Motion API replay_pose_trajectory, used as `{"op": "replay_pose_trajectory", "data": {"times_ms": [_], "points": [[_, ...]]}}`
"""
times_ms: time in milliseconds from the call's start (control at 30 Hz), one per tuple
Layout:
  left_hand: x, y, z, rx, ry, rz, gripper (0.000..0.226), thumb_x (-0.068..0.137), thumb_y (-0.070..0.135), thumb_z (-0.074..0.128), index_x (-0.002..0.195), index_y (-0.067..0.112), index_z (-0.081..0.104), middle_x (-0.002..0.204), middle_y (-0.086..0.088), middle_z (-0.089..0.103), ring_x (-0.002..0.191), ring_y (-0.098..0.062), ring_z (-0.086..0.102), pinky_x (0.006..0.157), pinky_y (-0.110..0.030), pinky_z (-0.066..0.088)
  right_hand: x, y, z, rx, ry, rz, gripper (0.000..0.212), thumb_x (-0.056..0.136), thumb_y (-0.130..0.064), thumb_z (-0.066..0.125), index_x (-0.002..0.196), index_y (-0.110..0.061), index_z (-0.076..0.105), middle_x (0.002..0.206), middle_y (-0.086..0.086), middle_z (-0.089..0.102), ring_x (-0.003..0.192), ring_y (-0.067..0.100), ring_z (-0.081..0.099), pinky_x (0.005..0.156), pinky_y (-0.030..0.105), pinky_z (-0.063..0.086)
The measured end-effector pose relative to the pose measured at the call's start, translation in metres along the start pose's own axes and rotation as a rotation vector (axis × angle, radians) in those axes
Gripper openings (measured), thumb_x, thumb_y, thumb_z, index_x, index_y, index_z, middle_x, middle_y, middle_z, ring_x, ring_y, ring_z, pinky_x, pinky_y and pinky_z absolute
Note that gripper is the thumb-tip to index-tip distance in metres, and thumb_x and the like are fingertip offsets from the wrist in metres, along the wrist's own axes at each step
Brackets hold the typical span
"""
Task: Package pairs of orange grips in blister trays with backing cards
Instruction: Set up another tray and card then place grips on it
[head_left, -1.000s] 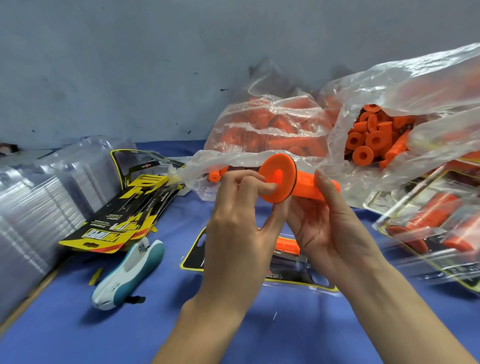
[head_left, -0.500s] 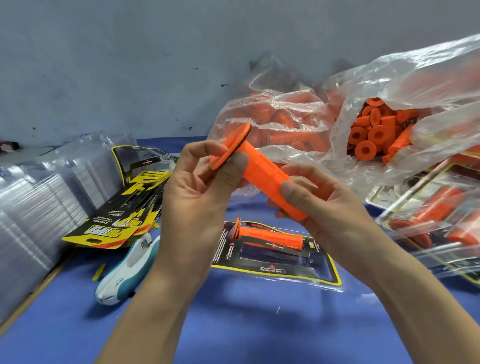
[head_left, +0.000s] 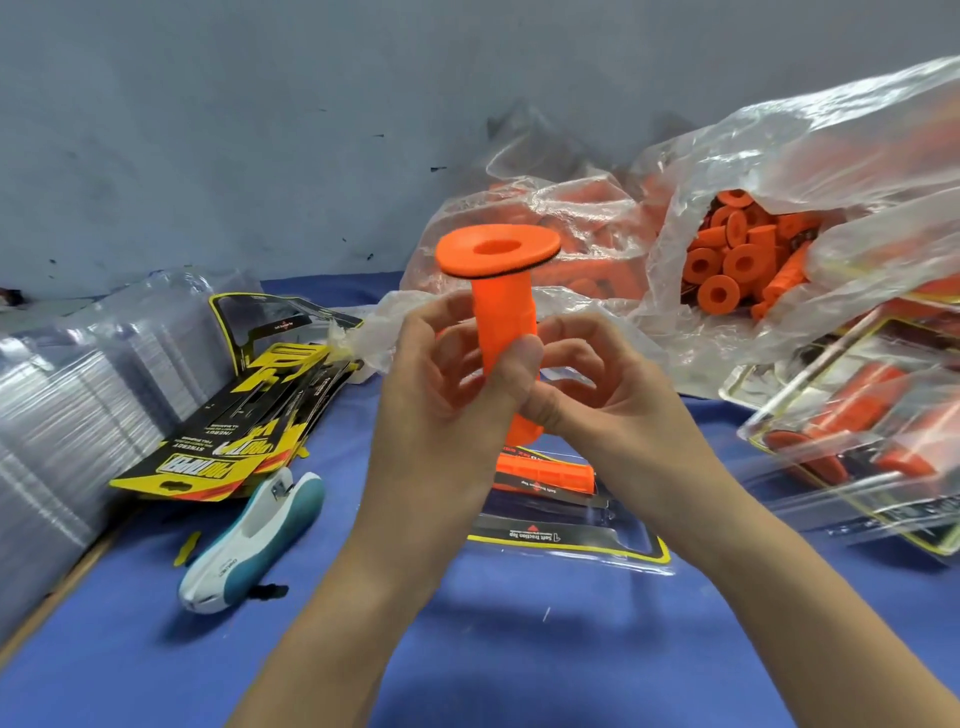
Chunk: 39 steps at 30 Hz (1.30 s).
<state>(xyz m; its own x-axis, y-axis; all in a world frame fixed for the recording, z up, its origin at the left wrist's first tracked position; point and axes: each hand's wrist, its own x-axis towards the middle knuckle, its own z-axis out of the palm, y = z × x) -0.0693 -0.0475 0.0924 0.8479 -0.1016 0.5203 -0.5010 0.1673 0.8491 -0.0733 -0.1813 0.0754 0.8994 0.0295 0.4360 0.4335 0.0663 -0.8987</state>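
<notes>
- leftmost, a stack of clear blister trays (head_left: 57, 415) is leaning along the edge of the blue table (head_left: 519, 649), blurred by glare.
- just right of it, a pile of black-and-yellow backing cards (head_left: 228, 431) is lying fanned out, its near end overhanging a white-and-teal stapler (head_left: 254, 540) that is resting on the table.
- near the middle, the left hand (head_left: 441, 415) is gripping an orange grip (head_left: 506, 322), thumb pressing on the near side of the barrel and fingers curling round the far side.
- the grip is standing nearly upright in the air above the table, its wide flange on top with the open bore facing up.
- beside it, the right hand (head_left: 613, 410) is holding the lower part of the same grip, thumb touching the barrel by the left thumb, fingers curling behind it.
- below the hands, a blister tray on a backing card (head_left: 571, 535) is lying flat on the table, with a second orange grip (head_left: 545, 473) sitting sideways in its far slot; the near slot is partly hidden by the wrists.
- behind and to the right, a clear plastic bag (head_left: 779, 171) is gaping open, showing a heap of loose orange grips (head_left: 737, 265).
- farthest right, finished packs (head_left: 857, 441) with orange grips inside are lying stacked, tilted, partly under the bag.
</notes>
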Motion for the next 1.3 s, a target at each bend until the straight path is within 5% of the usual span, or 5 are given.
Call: {"op": "replay_pose_trajectory", "data": {"times_ms": [133,233,300,400,1300], "points": [[0.005,-0.003,-0.013,0.222,-0.067,0.047,0.027,0.091,0.03,0.068,0.116,0.035,0.056,0.104,0.009,0.072,0.091,-0.007,0.068,0.079,-0.036,0.057,0.001,0.002,-0.029,-0.312,0.008,-0.044,0.022,0.091,-0.037,0.056,0.106,-0.025,0.066,0.097,-0.005,0.071,0.095,0.012,0.067,0.084,0.026,0.052],[0.008,-0.013,-0.027,0.577,-0.325,0.084,0.031,0.094,0.029,0.066,0.123,0.035,0.058,0.113,0.012,0.063,0.102,-0.002,0.06,0.089,-0.02,0.047,-0.001,0.015,-0.06,-0.741,0.185,-0.01,0.016,0.1,-0.028,0.052,0.109,-0.026,0.065,0.095,-0.018,0.068,0.093,0.004,0.064,0.081,0.025,0.048],[0.003,-0.024,-0.027,0.834,-0.495,0.138,0.035,0.096,0.027,0.063,0.13,0.029,0.056,0.115,0.011,0.054,0.102,0.0,0.054,0.089,-0.014,0.04,-0.005,0.027,-0.068,-1.039,0.209,0.05,0.021,0.099,-0.021,0.05,0.115,-0.024,0.064,0.104,-0.009,0.069,0.097,0.017,0.064,0.086,0.036,0.048],[-0.006,-0.039,-0.018,1.039,-0.668,0.133,0.038,0.099,0.032,0.055,0.137,0.032,0.049,0.121,0.01,0.048,0.112,-0.01,0.048,0.097,-0.028,0.039,-0.011,0.041,-0.066,-1.335,0.152,0.106,0.026,0.099,-0.019,0.048,0.12,-0.024,0.063,0.114,0.003,0.068,0.104,0.032,0.061,0.091,0.043,0.044],[-0.014,-0.056,-0.01,1.177,-0.829,0.018,0.04,0.101,0.038,0.048,0.14,0.033,0.043,0.13,0.009,0.046,0.123,-0.013,0.038,0.106,-0.035,0.031,-0.022,0.058,-0.071,-1.489,0.032,0.254,0.027,0.097,-0.047,0.046,0.121,-0.044,0.058,0.125,-0.013,0.055,0.121,0.019,0.048,0.116,0.044,0.02]]}}
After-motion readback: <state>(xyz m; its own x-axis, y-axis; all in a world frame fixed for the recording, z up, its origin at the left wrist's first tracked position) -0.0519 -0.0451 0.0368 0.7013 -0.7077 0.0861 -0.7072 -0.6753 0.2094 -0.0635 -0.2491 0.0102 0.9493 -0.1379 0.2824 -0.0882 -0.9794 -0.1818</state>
